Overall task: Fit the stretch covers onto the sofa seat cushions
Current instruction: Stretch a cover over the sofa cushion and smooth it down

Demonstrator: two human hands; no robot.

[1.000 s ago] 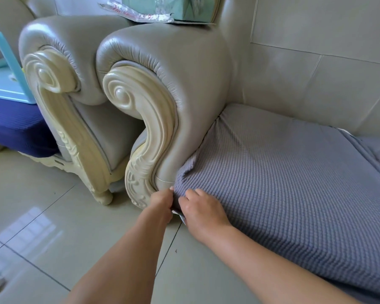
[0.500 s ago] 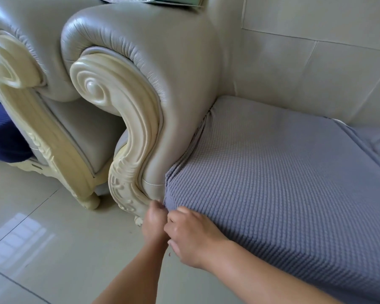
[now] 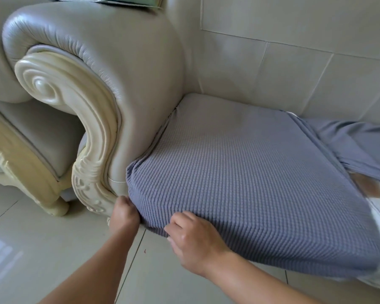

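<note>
At the cushion's front left corner, our left hand's fingers disappear under the edge of the cover, so we cannot tell whether they are curled or flat; only the knuckles and back of the left hand (image 3: 124,212) show, pressed against the fabric just beside the carved foot of the armrest. Our right hand (image 3: 192,234) lies a little further along the front edge, fingers bent and pinching the ribbed cloth at its lower hem, thumb side turned up. Both wrists are slightly bent and both bare forearms run back toward the bottom of the view, the left one from lower left, the right one from lower right.

We see the grey-blue stretch cover (image 3: 250,183) pulled smooth over the seat cushion, which sits tight against the inner face of the beige leather armrest (image 3: 119,51), with a few gathers where cloth meets leather. Past the cushion's right side, a second grey-blue cover (image 3: 355,150) lies loose and creased on the seat beside it. Cream scrollwork (image 3: 59,91) fronts the armrest, and pale floor tiles (image 3: 42,249) lie below our arms.
</note>
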